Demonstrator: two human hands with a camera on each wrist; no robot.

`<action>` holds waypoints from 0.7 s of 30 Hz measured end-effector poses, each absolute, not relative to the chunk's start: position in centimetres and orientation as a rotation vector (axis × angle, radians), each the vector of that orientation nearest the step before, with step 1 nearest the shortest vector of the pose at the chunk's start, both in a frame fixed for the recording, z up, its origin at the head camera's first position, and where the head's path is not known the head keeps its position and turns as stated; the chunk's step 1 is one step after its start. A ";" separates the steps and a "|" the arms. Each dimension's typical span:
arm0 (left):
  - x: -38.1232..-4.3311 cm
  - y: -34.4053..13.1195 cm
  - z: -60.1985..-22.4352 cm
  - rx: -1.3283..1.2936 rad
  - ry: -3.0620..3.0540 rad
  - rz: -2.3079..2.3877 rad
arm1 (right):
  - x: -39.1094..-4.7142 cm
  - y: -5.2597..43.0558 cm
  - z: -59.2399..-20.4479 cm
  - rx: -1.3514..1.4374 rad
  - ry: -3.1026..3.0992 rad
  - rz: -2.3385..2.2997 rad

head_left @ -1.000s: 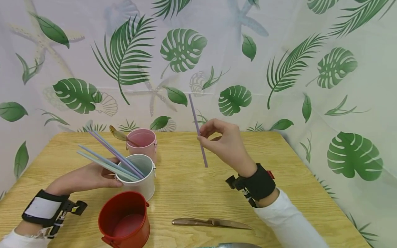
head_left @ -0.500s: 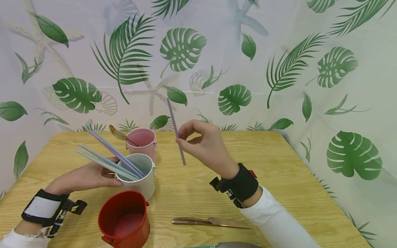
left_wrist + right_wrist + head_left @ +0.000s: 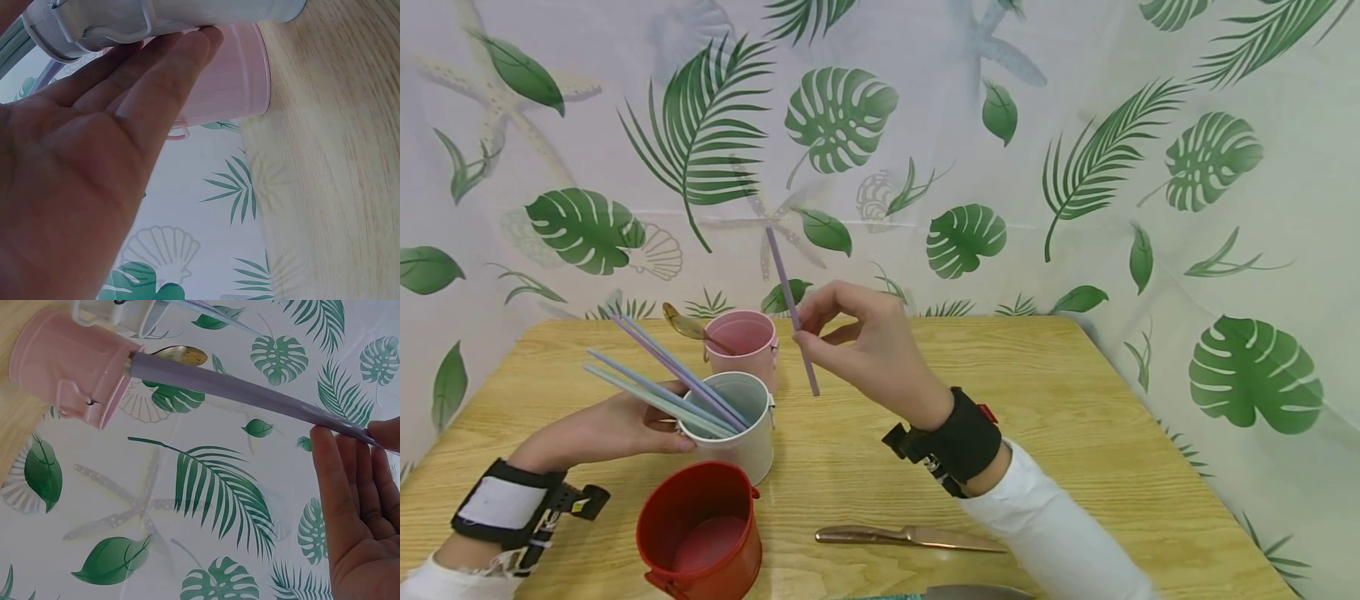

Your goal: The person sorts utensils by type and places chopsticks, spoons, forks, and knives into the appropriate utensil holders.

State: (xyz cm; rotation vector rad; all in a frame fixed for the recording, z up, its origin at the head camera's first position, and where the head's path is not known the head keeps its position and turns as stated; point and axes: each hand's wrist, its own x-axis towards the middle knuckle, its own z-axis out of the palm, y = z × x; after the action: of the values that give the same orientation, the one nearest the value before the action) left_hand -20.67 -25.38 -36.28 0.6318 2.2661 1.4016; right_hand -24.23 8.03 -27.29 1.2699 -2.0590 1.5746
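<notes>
My right hand (image 3: 868, 350) pinches a purple straw (image 3: 785, 283) between thumb and fingertips, above the table and right of the buckets. The straw tilts, its top leaning left; in the right wrist view the purple straw (image 3: 212, 387) runs long out of the fingers. My left hand (image 3: 617, 427) holds the white bucket (image 3: 748, 446) at its left side, the thumb at the near side and fingers behind. In the left wrist view the fingers (image 3: 156, 87) lie along its wall. Several straws (image 3: 681, 362), purple, blue and pale green, lean leftward in the white bucket.
Behind stands a pink bucket (image 3: 745, 362) with a golden spoon (image 3: 685, 321) in it. A red bucket (image 3: 737, 542) is in front. A copper-coloured knife (image 3: 910, 537) lies on the wooden table (image 3: 1045, 367); another blade (image 3: 973, 592) shows at the bottom edge. A leaf-patterned cloth hangs behind.
My right hand has moved left with the purple straw, nearer to the white and pink buckets. My left hand and the white bucket have stayed in place.
</notes>
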 end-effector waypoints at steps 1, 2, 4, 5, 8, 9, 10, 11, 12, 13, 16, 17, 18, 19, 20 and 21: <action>-20.7 -25.4 -36.3 0.632 2.267 1.401 | -24.2 7.9 -27.3 1.272 -2.061 1.572; -20.7 -25.4 -36.3 0.633 2.271 1.398 | -24.2 7.7 -27.2 1.274 -2.063 1.571; -20.7 -25.3 -36.2 0.631 2.279 1.391 | -24.1 7.4 -27.2 1.278 -2.064 1.567; -20.6 -25.3 -36.2 0.631 2.278 1.390 | -24.1 7.3 -27.1 1.283 -2.062 1.566; -20.6 -25.2 -36.1 0.626 2.276 1.388 | -24.0 6.9 -27.0 1.292 -2.052 1.561; -20.5 -25.2 -36.1 0.625 2.273 1.390 | -24.0 6.8 -27.0 1.296 -2.046 1.562; -20.5 -25.2 -36.1 0.625 2.269 1.392 | -24.0 6.6 -26.9 1.300 -2.040 1.566; -20.5 -25.2 -36.1 0.626 2.265 1.395 | -24.0 6.5 -27.0 1.304 -2.033 1.572; -20.5 -25.2 -36.1 0.626 2.266 1.395 | -24.0 6.3 -27.0 1.306 -2.026 1.580; -20.5 -25.2 -36.1 0.627 2.267 1.397 | -24.0 6.2 -27.0 1.307 -2.021 1.586; -20.5 -25.2 -36.2 0.632 2.265 1.401 | -23.9 5.8 -27.1 1.307 -2.006 1.612; -20.6 -25.2 -36.2 0.634 2.262 1.404 | -23.9 5.7 -27.1 1.308 -2.002 1.623; -20.6 -25.2 -36.2 0.635 2.263 1.403 | -23.9 5.5 -27.1 1.308 -1.998 1.632; -20.6 -25.3 -36.2 0.635 2.261 1.405 | -23.9 5.4 -27.1 1.308 -1.996 1.639; -20.6 -25.3 -36.2 0.635 2.261 1.406 | -23.9 5.3 -27.1 1.308 -1.994 1.648; -20.6 -25.3 -36.2 0.634 2.260 1.406 | -23.9 5.1 -27.1 1.310 -1.991 1.657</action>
State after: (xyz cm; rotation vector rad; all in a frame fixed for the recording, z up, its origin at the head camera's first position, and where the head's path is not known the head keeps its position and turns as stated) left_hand -20.59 -25.28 -36.23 0.6343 2.2605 1.4060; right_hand -23.88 5.13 -27.07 1.3103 -1.9911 1.6570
